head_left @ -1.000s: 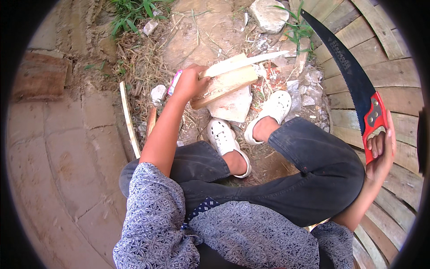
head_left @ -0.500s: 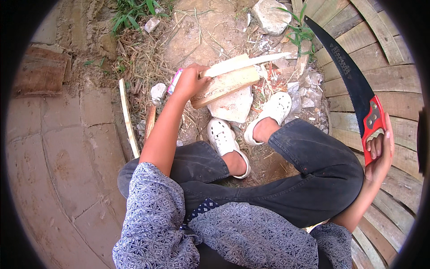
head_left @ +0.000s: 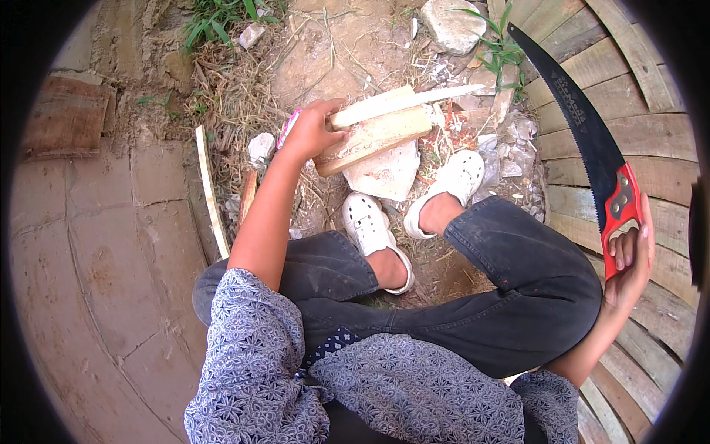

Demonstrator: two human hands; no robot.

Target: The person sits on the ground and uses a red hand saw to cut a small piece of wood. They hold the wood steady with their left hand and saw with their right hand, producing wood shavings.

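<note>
My right hand (head_left: 629, 251) grips the red handle of a pruning saw (head_left: 588, 122). Its curved black toothed blade points up and away at the right. My left hand (head_left: 312, 132) is at the left end of the wood, thumb and fingers spread apart around the end of a pale pointed wood strip (head_left: 403, 106). That strip lies along a thicker wood block (head_left: 377, 140), which rests on a flat pale stone (head_left: 384, 174). Something pink and white (head_left: 288, 127) shows behind the left hand; its kind is unclear.
My feet in white clogs (head_left: 367, 226) stand close to the stone. A curved wall of wooden slats (head_left: 621, 140) runs along the right. Brick paving (head_left: 103, 259) is at the left, with a thin wood strip (head_left: 211, 192) beside it. A large rock (head_left: 452, 26) lies at the far side.
My left hand's fingers have loosened and spread at the end of the wood. The saw in my right hand has shifted slightly right and down. The wood stays on the stone.
</note>
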